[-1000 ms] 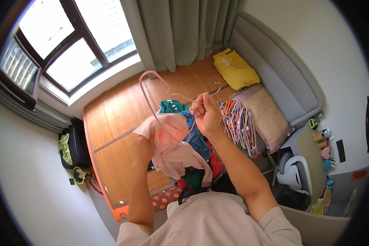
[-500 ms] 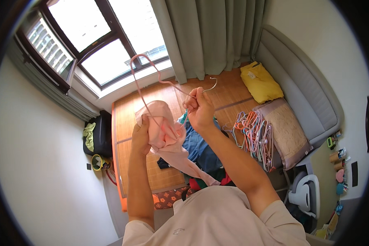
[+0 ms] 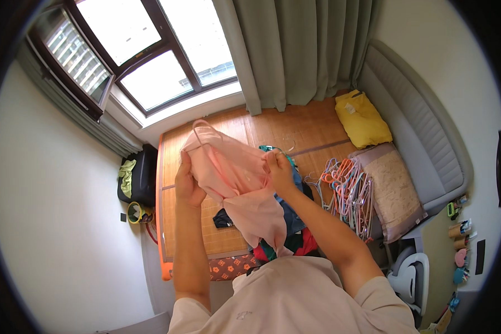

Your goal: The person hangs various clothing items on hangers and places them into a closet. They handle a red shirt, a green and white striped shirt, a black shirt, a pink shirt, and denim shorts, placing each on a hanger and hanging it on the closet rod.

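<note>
Overhead, pink garment (image 3: 236, 181) between left hand (image 3: 188, 186) and right hand (image 3: 278, 171).

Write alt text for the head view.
Seen from above, a person's left hand and right hand hold a pink garment on a pink hanger over a bed. More hangers and a yellow cushion lie to the right.

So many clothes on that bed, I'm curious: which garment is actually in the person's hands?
The pale pink garment, stretched between the left hand and right hand. The yellow folded one lies apart by the headboard; the dark pile lies beneath.
</note>
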